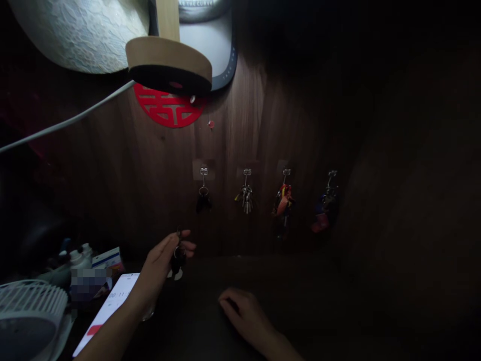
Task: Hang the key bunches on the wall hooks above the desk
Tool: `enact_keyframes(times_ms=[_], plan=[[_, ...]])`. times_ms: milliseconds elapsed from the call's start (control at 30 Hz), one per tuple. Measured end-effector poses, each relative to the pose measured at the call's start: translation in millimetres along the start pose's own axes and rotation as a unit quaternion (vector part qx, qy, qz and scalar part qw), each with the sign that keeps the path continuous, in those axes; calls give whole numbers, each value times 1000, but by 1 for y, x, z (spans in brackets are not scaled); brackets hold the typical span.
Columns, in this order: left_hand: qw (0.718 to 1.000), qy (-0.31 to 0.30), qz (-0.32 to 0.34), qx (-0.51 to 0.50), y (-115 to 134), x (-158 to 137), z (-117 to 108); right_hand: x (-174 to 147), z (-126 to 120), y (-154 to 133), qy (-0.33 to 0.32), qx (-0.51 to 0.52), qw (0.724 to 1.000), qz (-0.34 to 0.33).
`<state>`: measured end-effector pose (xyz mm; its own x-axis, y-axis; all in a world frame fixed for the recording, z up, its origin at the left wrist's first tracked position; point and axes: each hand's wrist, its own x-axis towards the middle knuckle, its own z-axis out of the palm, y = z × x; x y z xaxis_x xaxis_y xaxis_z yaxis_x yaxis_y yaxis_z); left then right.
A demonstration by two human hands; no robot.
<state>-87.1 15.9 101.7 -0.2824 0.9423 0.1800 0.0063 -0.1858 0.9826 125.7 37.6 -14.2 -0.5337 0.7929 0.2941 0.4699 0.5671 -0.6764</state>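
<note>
My left hand (165, 253) is raised before the wooden back panel, its fingers pinched on a bunch of dark keys (178, 259) that hangs from a metal ring. Down on the dark surface my right hand (244, 311) rests with its fingers curled in, and I see nothing in it. Along the panel is a row of wall hooks. From left to right they carry black keys (203, 201), a bunch of silver keys (247, 198), keys with an orange-red tag (284, 201), and a dim bunch with a reddish fob (320, 222).
A lit phone (112, 306) lies under my left forearm. To its left are a white fan (32, 313) and small white bottles (79, 259). Overhead hang a lamp head (169, 57), a pale cap (210, 55) and a red paper cutout (169, 113). A white cable (71, 119) crosses at left.
</note>
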Motion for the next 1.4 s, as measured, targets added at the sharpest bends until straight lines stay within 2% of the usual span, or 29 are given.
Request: enact_keyframes(times_ms=[133,333,467,633,900,1000,1133,1400], plan=[[999,-18,28,-28,12,16,7,0,-2,-3,0,-6,1000,-1],[995,-71,64,-4,36,40,20,-1,-6,-5,5,-9,1000,4],[993,-71,78,-50,49,54,36,-1,-6,-4,11,-16,1000,5],[991,-59,72,-93,54,74,49,-1,-8,-5,9,-20,1000,11],[995,-35,32,-83,48,78,52,2,-10,-8,6,-23,1000,17],[997,-22,46,-62,43,74,51,1,-10,-8,1,-22,1000,18],[997,-9,72,-23,33,67,46,1,-9,-4,-1,-28,1000,15],[999,-20,34,-34,6,50,36,0,-6,0,-7,-27,1000,2]])
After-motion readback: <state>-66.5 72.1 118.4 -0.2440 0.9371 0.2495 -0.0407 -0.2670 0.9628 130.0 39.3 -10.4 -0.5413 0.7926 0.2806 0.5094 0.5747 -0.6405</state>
